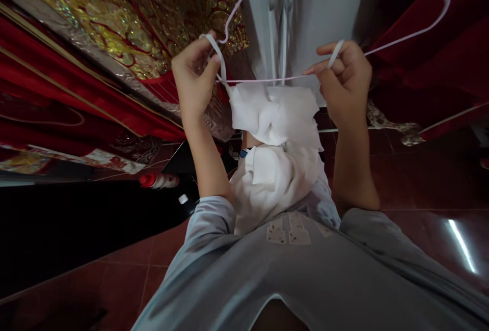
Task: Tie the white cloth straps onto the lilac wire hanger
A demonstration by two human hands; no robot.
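Observation:
A thin pinkish wire clothes hanger (263, 81) stretches between both hands, its lower bar running along the top of a white garment (275, 114). My left hand (194, 76) is closed at the hanger's left end, with thumb and forefinger in a white strap (222, 63) of the garment. My right hand (346, 79) pinches the bar on the other side. Another white strap (335, 54) loops over its fingers. The garment hangs in folds below the bar and gathers down against my lap. The hanger's top is partly cut off by the frame's upper edge.
Red clothing with gold sequins (114, 25) hangs at the left, and dark red cloth (439, 66) at the right. Between them are pale grey panels (313, 10). A black surface (95, 219) carries a red-capped bottle (162, 181). Below is a red tiled floor (431, 183).

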